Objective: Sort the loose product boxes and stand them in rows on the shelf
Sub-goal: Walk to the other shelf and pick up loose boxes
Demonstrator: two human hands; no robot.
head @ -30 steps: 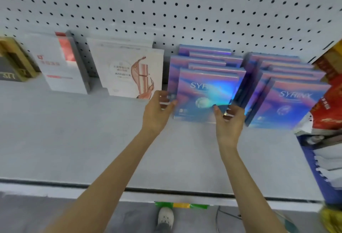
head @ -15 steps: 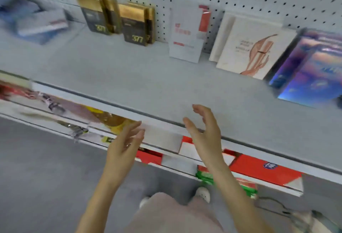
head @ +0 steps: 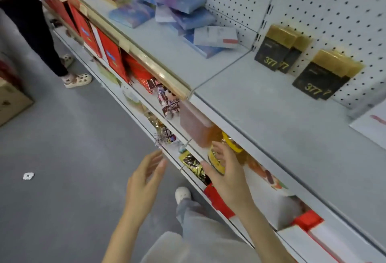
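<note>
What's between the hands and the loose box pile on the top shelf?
Nothing visible. The left hand and right hand are open and empty below the shelf front edge. The loose pile lies further along, with bare shelf between. The black-and-gold boxes stand at the back, off that path.

Retail shop aisle. White metal gondola shelf [head: 271, 116], perforated pegboard back [head: 334, 1], gold price-strip rail [head: 158, 72] along front edge. Black-and-gold boxes [head: 271, 54] marked 377 stand in rows. Packaged snacks [head: 171, 106] and red cartons [head: 110, 58] on tier below. Grey floor [head: 62, 158], cardboard carton [head: 10, 104].
</note>
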